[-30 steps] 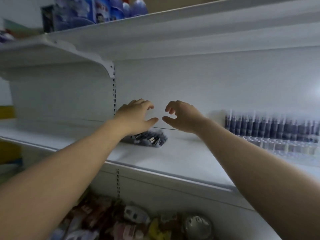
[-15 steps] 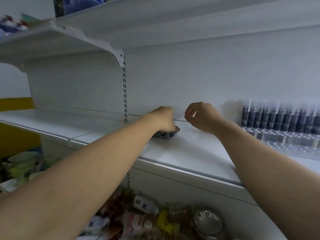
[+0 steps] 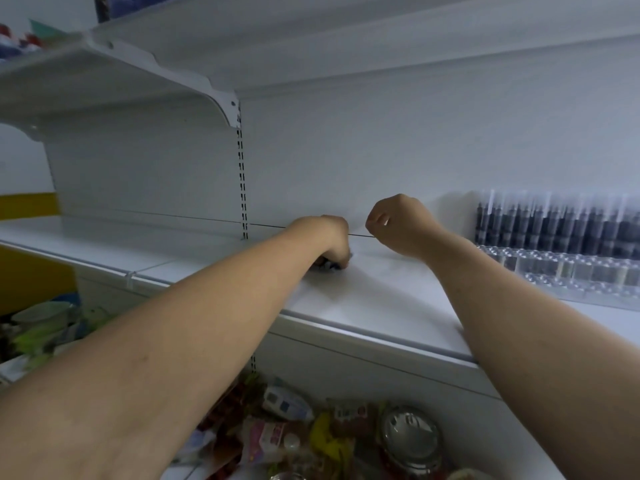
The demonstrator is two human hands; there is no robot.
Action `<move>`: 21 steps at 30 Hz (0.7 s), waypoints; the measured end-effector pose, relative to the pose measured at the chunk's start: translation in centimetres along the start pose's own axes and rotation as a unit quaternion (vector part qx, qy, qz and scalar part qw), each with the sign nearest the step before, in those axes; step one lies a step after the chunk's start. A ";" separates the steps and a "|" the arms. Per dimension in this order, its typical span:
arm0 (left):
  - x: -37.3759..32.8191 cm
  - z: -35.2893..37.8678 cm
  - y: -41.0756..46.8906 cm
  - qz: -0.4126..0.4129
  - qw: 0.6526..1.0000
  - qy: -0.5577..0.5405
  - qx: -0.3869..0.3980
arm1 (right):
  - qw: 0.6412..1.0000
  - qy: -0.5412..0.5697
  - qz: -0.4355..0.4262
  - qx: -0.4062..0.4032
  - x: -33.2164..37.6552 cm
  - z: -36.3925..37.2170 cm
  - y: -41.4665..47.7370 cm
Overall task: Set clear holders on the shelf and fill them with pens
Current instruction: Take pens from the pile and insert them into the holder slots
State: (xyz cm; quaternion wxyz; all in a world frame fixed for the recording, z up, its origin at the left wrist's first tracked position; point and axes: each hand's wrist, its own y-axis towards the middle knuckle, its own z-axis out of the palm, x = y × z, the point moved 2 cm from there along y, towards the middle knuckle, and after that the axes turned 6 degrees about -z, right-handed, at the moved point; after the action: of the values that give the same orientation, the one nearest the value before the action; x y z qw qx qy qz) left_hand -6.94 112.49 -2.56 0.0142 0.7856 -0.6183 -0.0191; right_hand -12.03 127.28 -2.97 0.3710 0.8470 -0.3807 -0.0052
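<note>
My left hand (image 3: pixel 332 242) is pressed down on a small pile of dark pens (image 3: pixel 327 266) lying on the white shelf (image 3: pixel 381 299); the fingers curl over the pile and hide most of it. My right hand (image 3: pixel 398 223) hovers just to the right, above the shelf, fingers curled in with nothing visible in them. At the far right stands a clear holder (image 3: pixel 568 271) with several dark pens (image 3: pixel 554 226) upright in its back rows.
A white upper shelf (image 3: pixel 138 74) on a bracket (image 3: pixel 221 102) overhangs. A slotted upright (image 3: pixel 241 181) runs down the back panel. Below the shelf lies a heap of packaged goods (image 3: pixel 311 434) and a round metal tin (image 3: pixel 408 434).
My left hand dropped from open above the pen pile onto it and closed over it. My right hand curled its fingers in. The view shifted left and down.
</note>
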 end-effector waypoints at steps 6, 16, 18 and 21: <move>-0.5 0.4 -0.5 0.028 0.998 0.052 -0.025 | 1.000 0.009 0.006 0.002 0.2 -0.1 -0.1; 0.5 1.2 -0.5 0.036 0.998 0.035 -0.041 | 0.999 0.029 0.013 -0.033 0.4 -0.6 -0.1; 1.0 0.9 -0.1 0.029 0.998 0.008 -0.058 | 0.997 0.033 0.013 -0.063 0.4 -0.9 -0.1; 1.8 0.5 0.7 0.031 0.995 -0.064 -0.070 | 0.993 0.050 0.016 -0.108 0.5 -1.5 -0.1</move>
State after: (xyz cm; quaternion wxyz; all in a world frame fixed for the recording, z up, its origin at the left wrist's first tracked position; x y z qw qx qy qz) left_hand -7.18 110.57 -3.07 0.0300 0.7605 -0.6390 -0.1119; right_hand -11.13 127.90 -1.82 0.4792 0.7948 -0.3724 0.0018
